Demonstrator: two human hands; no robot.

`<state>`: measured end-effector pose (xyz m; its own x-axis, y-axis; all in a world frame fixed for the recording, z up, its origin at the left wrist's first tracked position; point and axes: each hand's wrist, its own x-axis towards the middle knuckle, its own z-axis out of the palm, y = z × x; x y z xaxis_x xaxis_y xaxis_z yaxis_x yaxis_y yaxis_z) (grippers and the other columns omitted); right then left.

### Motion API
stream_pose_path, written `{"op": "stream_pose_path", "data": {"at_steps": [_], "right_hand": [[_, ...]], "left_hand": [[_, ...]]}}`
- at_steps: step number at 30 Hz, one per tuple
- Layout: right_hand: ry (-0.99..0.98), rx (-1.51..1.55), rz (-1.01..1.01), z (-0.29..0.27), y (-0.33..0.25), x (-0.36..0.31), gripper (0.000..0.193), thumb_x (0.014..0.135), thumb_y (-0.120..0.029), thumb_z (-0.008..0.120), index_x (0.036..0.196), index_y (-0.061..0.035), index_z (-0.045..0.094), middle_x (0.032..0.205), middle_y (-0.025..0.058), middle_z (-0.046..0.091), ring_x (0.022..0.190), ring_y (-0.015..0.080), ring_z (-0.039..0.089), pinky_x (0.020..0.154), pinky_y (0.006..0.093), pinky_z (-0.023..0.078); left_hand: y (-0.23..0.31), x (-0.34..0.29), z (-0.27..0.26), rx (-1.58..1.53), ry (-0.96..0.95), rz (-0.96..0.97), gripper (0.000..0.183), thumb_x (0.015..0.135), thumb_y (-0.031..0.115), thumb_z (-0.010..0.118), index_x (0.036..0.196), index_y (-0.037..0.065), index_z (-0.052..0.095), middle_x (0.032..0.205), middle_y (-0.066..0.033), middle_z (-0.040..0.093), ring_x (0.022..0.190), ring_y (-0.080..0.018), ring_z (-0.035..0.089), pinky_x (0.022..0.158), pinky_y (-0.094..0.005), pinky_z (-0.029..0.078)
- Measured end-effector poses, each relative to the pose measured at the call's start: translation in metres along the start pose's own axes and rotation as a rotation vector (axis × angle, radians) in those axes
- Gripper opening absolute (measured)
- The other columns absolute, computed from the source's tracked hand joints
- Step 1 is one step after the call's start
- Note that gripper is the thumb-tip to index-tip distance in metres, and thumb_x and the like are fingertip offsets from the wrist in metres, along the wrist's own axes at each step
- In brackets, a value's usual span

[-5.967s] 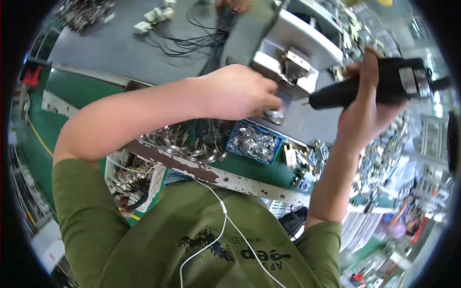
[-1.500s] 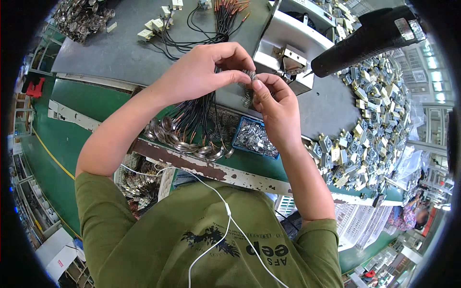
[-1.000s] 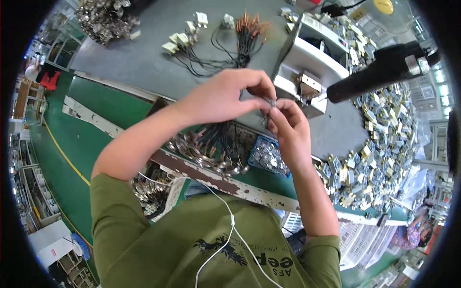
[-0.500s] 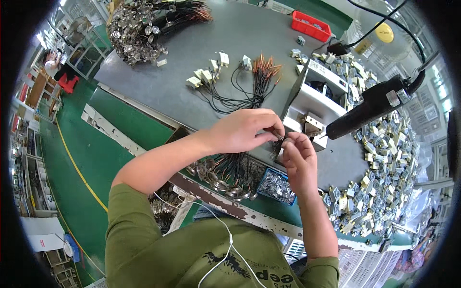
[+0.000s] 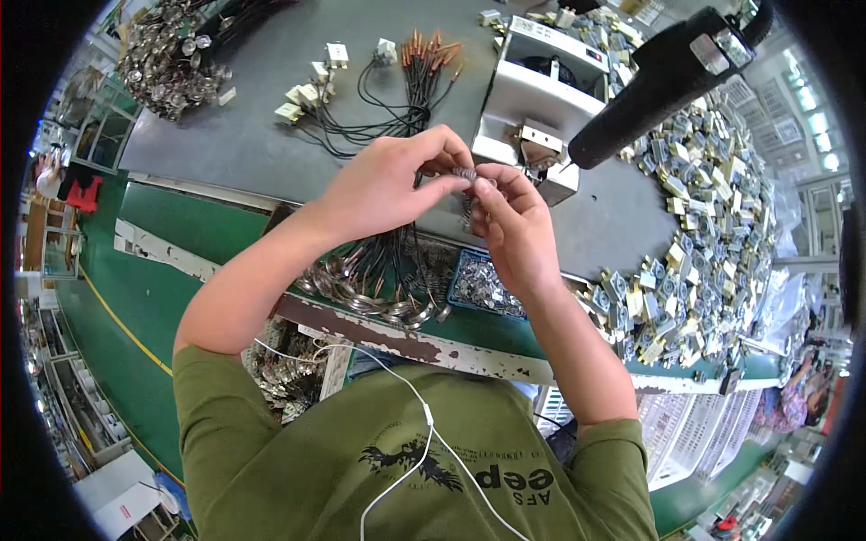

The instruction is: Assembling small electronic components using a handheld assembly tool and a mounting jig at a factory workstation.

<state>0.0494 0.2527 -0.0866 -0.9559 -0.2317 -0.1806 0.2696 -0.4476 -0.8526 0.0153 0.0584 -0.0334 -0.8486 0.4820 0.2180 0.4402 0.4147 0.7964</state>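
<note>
Both my hands meet over the table's near edge, just left of a silver machine (image 5: pixel 541 99). Between the thumb and fingers of my left hand (image 5: pixel 383 185) is a small coiled metal spring (image 5: pixel 463 173). The fingertips of my right hand (image 5: pixel 516 216) pinch at the same spring from the other side. More dark coils hang below, by the right fingers, partly hidden. Under my left wrist runs a bundle of black wires (image 5: pixel 397 248), with round metal caps (image 5: pixel 388 307) at the near end and copper-coloured tips (image 5: pixel 428 59) at the far end.
A blue tray (image 5: pixel 487 287) of small metal parts sits below my right hand. A black electric screwdriver (image 5: pixel 645 86) hangs over the machine. Heaped switch-like parts (image 5: pixel 695 243) spread along the right side. Several white connectors (image 5: pixel 307 95) on wires and a pile of capped wires (image 5: pixel 167 59) lie farther left.
The view has shifted, so the table and hands appear higher and farther left. My hands stay together beside the machine, and the spring between the fingertips now shows more plainly.
</note>
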Motion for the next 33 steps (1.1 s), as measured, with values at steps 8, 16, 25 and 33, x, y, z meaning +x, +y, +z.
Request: {"op": "stream_pose_path", "data": {"at_steps": [8, 16, 25, 33], "right_hand": [[0.088, 0.124, 0.046, 0.011, -0.007, -0.007, 0.021, 0.101, -0.018, 0.065, 0.116, -0.0041, 0.062, 0.098, 0.0019, 0.067, 0.073, 0.007, 0.053, 0.064, 0.0211, 0.042], [0.093, -0.171, -0.023, 0.007, -0.002, -0.002, 0.022, 0.097, -0.016, 0.071, 0.113, -0.0035, 0.064, 0.089, -0.0015, 0.062, 0.07, 0.0048, 0.05, 0.06, 0.0204, 0.038], [0.095, 0.106, 0.089, 0.002, -0.006, -0.002, 0.015, 0.1, -0.014, 0.059, 0.112, -0.0054, 0.055, 0.095, 0.0054, 0.064, 0.077, 0.0084, 0.052, 0.068, 0.0242, 0.042], [0.016, -0.07, 0.011, 0.004, -0.004, -0.001, 0.029, 0.096, -0.005, 0.066, 0.123, -0.0028, 0.059, 0.099, 0.0001, 0.061, 0.074, 0.0058, 0.048, 0.065, 0.0217, 0.038]], "left_hand": [[0.001, 0.003, -0.001, 0.064, -0.039, 0.019, 0.018, 0.092, 0.015, 0.069, 0.107, 0.006, 0.063, 0.093, -0.0102, 0.075, 0.087, -0.0259, 0.073, 0.076, -0.034, 0.055], [-0.001, -0.002, 0.002, 0.151, -0.05, 0.012, 0.023, 0.089, 0.01, 0.072, 0.112, 0.006, 0.068, 0.096, -0.0064, 0.072, 0.082, -0.0178, 0.069, 0.073, -0.0296, 0.053], [-0.011, 0.002, -0.001, 0.356, -0.002, 0.193, 0.02, 0.093, 0.018, 0.068, 0.109, 0.008, 0.063, 0.094, -0.0112, 0.074, 0.09, -0.0289, 0.073, 0.075, -0.0378, 0.055], [-0.004, -0.003, 0.0, 0.012, -0.096, -0.081, 0.019, 0.099, 0.016, 0.061, 0.111, 0.005, 0.052, 0.091, -0.0144, 0.076, 0.087, -0.0308, 0.074, 0.074, -0.0378, 0.056]]}}
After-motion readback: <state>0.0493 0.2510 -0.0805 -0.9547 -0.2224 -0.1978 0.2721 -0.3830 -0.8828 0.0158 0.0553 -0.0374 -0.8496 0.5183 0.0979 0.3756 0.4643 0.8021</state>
